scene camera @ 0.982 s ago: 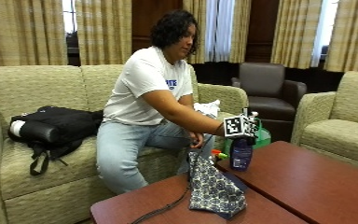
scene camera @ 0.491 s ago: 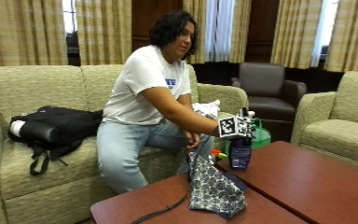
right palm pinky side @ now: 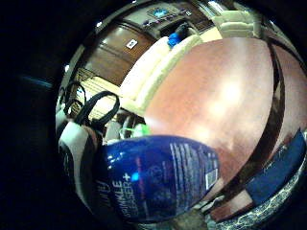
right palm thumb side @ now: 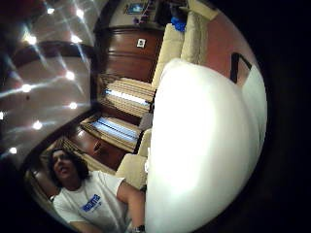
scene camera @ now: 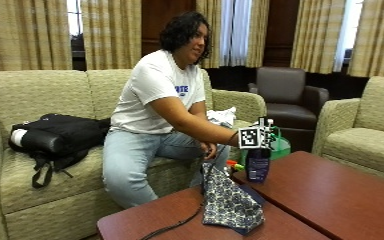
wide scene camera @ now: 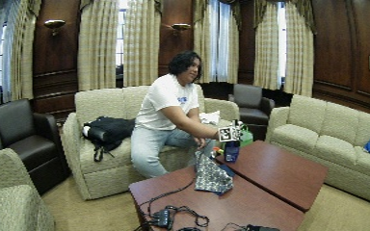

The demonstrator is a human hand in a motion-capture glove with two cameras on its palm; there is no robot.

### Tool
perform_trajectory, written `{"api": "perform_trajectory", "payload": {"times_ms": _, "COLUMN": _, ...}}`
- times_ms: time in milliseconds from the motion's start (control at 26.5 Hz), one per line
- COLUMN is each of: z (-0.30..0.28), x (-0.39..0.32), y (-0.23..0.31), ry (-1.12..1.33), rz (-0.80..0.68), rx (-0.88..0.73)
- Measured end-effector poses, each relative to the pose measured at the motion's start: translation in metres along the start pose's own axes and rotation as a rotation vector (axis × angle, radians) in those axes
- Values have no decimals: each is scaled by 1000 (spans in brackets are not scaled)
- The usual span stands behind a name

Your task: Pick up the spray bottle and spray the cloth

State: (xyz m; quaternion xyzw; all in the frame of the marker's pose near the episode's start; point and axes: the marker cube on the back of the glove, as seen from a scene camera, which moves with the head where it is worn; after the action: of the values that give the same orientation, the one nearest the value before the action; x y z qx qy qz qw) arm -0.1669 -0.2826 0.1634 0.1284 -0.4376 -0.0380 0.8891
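I sit on a beige sofa [scene camera: 39,95] in a wood-panelled room with long striped curtains [wide scene camera: 101,43], facing a reddish wooden surface [scene camera: 325,195] made of two low tables pushed side by side. Armchairs ring it, and a black backpack [scene camera: 59,135] lies on the sofa cushion beside me.

My right hand [scene camera: 257,137] is at the near corner of the surface, on top of the spray bottle [scene camera: 257,167], a dark blue bottle with a white head that stands upright there. The marker hides my fingers in the outside view, so I cannot tell whether they are curled round the head; the palm views show the blue body [right palm pinky side: 158,182] and the white top [right palm thumb side: 204,145] very close to my palm. The patterned cloth [scene camera: 228,202] hangs in a peak from my bare hand [scene camera: 210,150], just beside the bottle, its lower part resting on the surface. Something green [scene camera: 280,147] sits behind the bottle.

Compared with a second ago, my hand, the bottle and the cloth look about where they were.
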Motion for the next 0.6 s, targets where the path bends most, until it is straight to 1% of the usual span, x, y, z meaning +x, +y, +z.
{"api": "perform_trajectory", "payload": {"times_ms": 113, "z": -3, "x": 0, "y": 1, "ry": -14, "rz": 38, "rx": -24}}
{"api": "perform_trajectory", "payload": {"times_ms": 264, "z": -5, "x": -2, "y": 15, "ry": -24, "rz": 74, "rx": -147}}
{"api": "perform_trajectory", "payload": {"times_ms": 453, "z": -1, "x": 11, "y": 12, "ry": 50, "rz": 115, "rx": -99}}
{"api": "perform_trajectory", "payload": {"times_ms": 604, "z": -1, "x": 13, "y": 30, "ry": 58, "rz": 133, "rx": -193}}
